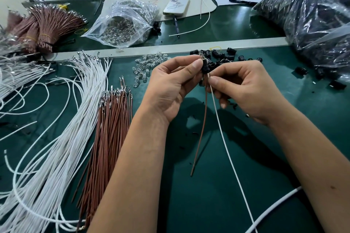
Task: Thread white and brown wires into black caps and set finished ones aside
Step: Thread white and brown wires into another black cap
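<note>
My left hand (pixel 170 83) pinches a black cap (pixel 205 68) at the centre of the view, with a small clear bulb (pixel 202 57) showing at its top. My right hand (pixel 244 89) grips the brown wire (pixel 198 134) and the white wire (pixel 230 157) just below the cap. Both wires hang down from the cap toward me. Loose black caps (pixel 221 55) lie on the green mat behind my hands. A fan of white wires (pixel 62 138) and a bundle of brown wires (pixel 109 134) lie at the left.
A heap of clear bulbs (pixel 149 64) sits left of my hands, and a plastic bag of bulbs (pixel 125 24) lies behind it. A large bag of black caps (pixel 310 17) fills the right rear. Bound brown wire bundles (pixel 41 28), a phone (pixel 177 5) and a finished cap with wires (pixel 205 5) rest farther back.
</note>
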`<state>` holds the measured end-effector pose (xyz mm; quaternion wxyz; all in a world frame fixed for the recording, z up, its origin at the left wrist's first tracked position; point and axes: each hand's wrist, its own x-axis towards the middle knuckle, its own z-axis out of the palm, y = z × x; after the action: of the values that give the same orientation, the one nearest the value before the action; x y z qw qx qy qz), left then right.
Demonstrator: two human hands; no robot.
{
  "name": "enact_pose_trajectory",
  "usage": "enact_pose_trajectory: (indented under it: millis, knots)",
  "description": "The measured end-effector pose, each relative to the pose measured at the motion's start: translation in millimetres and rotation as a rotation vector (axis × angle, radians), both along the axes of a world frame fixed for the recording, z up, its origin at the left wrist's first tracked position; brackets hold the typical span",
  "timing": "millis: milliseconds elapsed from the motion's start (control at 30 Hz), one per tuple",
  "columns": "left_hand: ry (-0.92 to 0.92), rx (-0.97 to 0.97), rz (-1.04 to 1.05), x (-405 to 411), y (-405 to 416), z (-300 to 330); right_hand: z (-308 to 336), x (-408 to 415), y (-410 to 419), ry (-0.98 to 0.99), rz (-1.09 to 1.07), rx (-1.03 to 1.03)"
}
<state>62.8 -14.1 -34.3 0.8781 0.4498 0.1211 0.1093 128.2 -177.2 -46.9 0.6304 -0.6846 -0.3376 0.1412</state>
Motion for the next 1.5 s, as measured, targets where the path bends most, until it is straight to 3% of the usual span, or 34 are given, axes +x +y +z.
enact_pose_trajectory:
  millis: [500,833,1100,1500]
  knots:
    - [-0.112,0.043,-0.021,-0.6,3.1,-1.5,-1.2,1.8,-0.2,-0.079,0.013,-0.069]
    - [-0.224,0.374,0.038,0.2,-1.1,-1.8,-2.2,2.1,0.1,-0.266,-0.082,-0.033]
    - [-0.214,0.366,0.051,1.8,-1.0,-4.8,-1.6,1.5,1.3,-0.396,-0.112,0.003]
    - [-0.364,0.366,0.011,1.3,-0.1,-4.2,-2.4,3.6,-0.2,-0.460,-0.115,-0.006]
